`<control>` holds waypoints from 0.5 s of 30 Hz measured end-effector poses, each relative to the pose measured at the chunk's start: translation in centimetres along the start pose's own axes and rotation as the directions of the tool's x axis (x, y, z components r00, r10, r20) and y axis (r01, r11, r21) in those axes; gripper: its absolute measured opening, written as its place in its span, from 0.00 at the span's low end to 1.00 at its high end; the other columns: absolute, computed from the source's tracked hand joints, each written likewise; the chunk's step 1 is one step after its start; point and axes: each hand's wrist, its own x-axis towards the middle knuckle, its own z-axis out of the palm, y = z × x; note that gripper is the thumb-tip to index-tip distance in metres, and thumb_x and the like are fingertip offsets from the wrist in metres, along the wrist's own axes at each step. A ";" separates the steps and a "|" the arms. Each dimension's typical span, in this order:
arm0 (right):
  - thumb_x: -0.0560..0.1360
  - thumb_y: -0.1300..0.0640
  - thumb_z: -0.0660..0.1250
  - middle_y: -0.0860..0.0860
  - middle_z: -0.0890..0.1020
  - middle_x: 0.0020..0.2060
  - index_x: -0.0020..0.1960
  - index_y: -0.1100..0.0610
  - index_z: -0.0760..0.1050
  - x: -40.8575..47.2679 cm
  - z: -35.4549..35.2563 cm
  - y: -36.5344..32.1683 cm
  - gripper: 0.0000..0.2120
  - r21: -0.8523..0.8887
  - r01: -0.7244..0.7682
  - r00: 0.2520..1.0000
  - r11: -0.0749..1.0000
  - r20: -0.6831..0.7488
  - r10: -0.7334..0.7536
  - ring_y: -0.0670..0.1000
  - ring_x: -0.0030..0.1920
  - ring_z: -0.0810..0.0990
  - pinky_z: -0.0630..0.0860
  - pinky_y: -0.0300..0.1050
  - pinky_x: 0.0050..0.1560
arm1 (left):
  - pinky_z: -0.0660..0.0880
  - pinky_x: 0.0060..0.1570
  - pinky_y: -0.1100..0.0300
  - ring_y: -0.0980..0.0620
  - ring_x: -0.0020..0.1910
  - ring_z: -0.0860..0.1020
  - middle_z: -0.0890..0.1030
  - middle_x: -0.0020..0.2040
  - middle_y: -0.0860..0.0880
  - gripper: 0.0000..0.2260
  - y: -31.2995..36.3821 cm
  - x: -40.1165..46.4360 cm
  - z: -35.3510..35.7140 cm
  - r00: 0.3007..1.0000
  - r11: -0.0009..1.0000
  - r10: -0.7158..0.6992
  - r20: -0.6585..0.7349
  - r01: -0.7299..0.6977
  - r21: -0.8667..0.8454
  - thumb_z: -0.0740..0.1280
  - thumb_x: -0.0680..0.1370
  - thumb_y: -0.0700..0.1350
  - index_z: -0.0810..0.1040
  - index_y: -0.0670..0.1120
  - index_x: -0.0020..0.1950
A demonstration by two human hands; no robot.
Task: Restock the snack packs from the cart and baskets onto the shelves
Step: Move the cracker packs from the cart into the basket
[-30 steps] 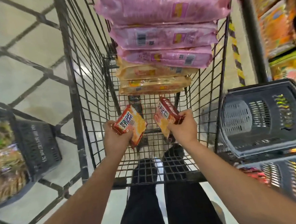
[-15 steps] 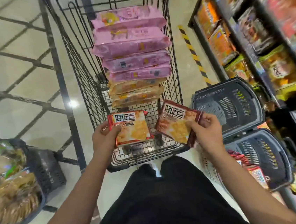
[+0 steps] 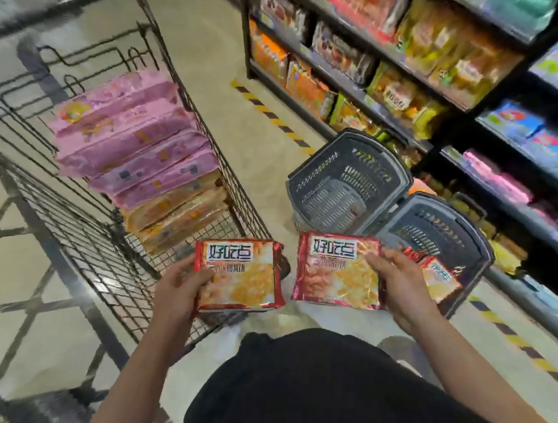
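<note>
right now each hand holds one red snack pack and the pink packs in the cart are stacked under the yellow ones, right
Not quite. The head view shows the pink packs stacked on top of the yellow packs in the cart, not under them. The rest stands: the left hand holds one red snack pack and the right hand holds another.

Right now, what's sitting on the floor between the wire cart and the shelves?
In the head view, two grey plastic baskets lie between the cart and the shelves, with a yellow-black floor stripe farther on.
</note>
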 end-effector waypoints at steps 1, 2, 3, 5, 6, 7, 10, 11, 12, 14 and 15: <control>0.81 0.62 0.67 0.58 0.88 0.49 0.54 0.60 0.81 -0.2 -1.7 0.3 0.05 0.015 0.003 0.999 1.000 -0.034 -0.003 0.56 0.47 0.87 0.82 0.54 0.53 | 0.81 0.51 0.44 0.39 0.45 0.86 0.87 0.51 0.41 0.14 -0.3 -0.2 1.5 1.000 0.999 0.006 0.025 -0.007 0.034 0.71 0.78 0.35 0.81 0.46 0.61; 0.81 0.62 0.67 0.56 0.88 0.48 0.54 0.58 0.81 -0.5 -3.4 0.6 0.05 0.025 0.007 0.998 1.000 -0.062 -0.006 0.55 0.46 0.88 0.81 0.53 0.52 | 0.81 0.51 0.45 0.40 0.45 0.86 0.87 0.50 0.42 0.13 -0.5 -0.5 3.1 0.999 0.998 0.017 0.049 -0.020 0.061 0.71 0.77 0.34 0.81 0.46 0.60; 0.81 0.62 0.67 0.56 0.88 0.49 0.54 0.58 0.81 -0.8 -5.1 0.8 0.05 0.040 0.006 0.997 0.999 -0.081 -0.003 0.55 0.47 0.88 0.81 0.52 0.52 | 0.81 0.51 0.45 0.40 0.45 0.86 0.87 0.50 0.42 0.13 -0.9 -0.8 4.7 0.997 0.995 0.024 0.072 -0.030 0.091 0.71 0.77 0.34 0.82 0.46 0.60; 0.82 0.62 0.66 0.56 0.88 0.51 0.55 0.57 0.82 -1.3 -8.7 1.4 0.06 0.078 -0.007 0.993 0.997 -0.119 0.016 0.57 0.49 0.88 0.81 0.55 0.55 | 0.81 0.54 0.40 0.39 0.48 0.86 0.87 0.51 0.42 0.15 -1.9 -1.4 8.0 0.995 0.991 0.007 0.102 -0.020 0.134 0.72 0.77 0.36 0.81 0.46 0.63; 0.82 0.62 0.66 0.56 0.88 0.51 0.55 0.57 0.82 -1.6 -10.7 1.7 0.07 0.097 -0.014 0.989 0.995 -0.144 0.028 0.58 0.50 0.87 0.81 0.56 0.57 | 0.80 0.56 0.38 0.38 0.50 0.86 0.87 0.52 0.42 0.18 -2.5 -1.7 9.7 0.993 0.989 -0.012 0.120 -0.006 0.146 0.73 0.76 0.36 0.79 0.45 0.65; 0.82 0.62 0.66 0.57 0.87 0.51 0.55 0.57 0.83 -1.9 -12.7 2.0 0.07 0.120 -0.023 0.985 0.993 -0.170 0.043 0.59 0.52 0.87 0.80 0.58 0.58 | 0.80 0.58 0.36 0.37 0.52 0.85 0.87 0.52 0.41 0.20 -3.1 -2.0 11.3 0.990 0.987 -0.032 0.141 0.009 0.158 0.73 0.76 0.36 0.78 0.44 0.67; 0.81 0.61 0.67 0.58 0.87 0.52 0.56 0.59 0.83 -2.3 -18.8 3.3 0.07 0.197 -0.036 0.965 0.980 -0.249 0.086 0.62 0.54 0.86 0.79 0.64 0.61 | 0.79 0.58 0.34 0.36 0.53 0.85 0.86 0.53 0.40 0.19 -5.1 -3.1 16.7 0.979 0.976 -0.075 0.188 0.034 0.215 0.74 0.76 0.37 0.78 0.45 0.66; 0.81 0.61 0.67 0.58 0.87 0.52 0.57 0.60 0.82 -2.4 -20.7 3.7 0.07 0.215 -0.043 0.958 0.976 -0.268 0.101 0.62 0.53 0.86 0.79 0.65 0.61 | 0.80 0.57 0.35 0.36 0.53 0.85 0.87 0.53 0.41 0.19 -5.9 -3.4 18.5 0.977 0.970 -0.089 0.196 0.040 0.239 0.74 0.76 0.37 0.79 0.46 0.65; 0.81 0.60 0.67 0.58 0.87 0.52 0.59 0.60 0.81 -2.5 -22.5 4.1 0.08 0.235 -0.052 0.950 0.971 -0.288 0.120 0.61 0.53 0.87 0.80 0.65 0.60 | 0.80 0.56 0.37 0.37 0.53 0.85 0.87 0.53 0.42 0.18 -6.6 -3.7 20.2 0.973 0.964 -0.104 0.204 0.049 0.260 0.74 0.76 0.37 0.79 0.46 0.65; 0.82 0.59 0.67 0.57 0.88 0.51 0.60 0.60 0.80 -2.8 -25.9 5.0 0.09 0.295 -0.063 0.929 0.953 -0.332 0.164 0.61 0.52 0.87 0.81 0.64 0.57 | 0.83 0.51 0.42 0.39 0.52 0.85 0.86 0.54 0.42 0.19 -8.3 -4.2 23.4 0.962 0.946 -0.129 0.242 0.046 0.320 0.74 0.76 0.38 0.78 0.46 0.66; 0.82 0.59 0.67 0.57 0.88 0.50 0.59 0.60 0.81 -2.9 -27.4 5.4 0.08 0.324 -0.057 0.920 0.944 -0.350 0.176 0.61 0.52 0.87 0.81 0.64 0.56 | 0.84 0.47 0.45 0.40 0.50 0.86 0.87 0.53 0.43 0.18 -9.2 -4.4 25.0 0.958 0.933 -0.131 0.253 0.033 0.358 0.74 0.76 0.38 0.78 0.47 0.65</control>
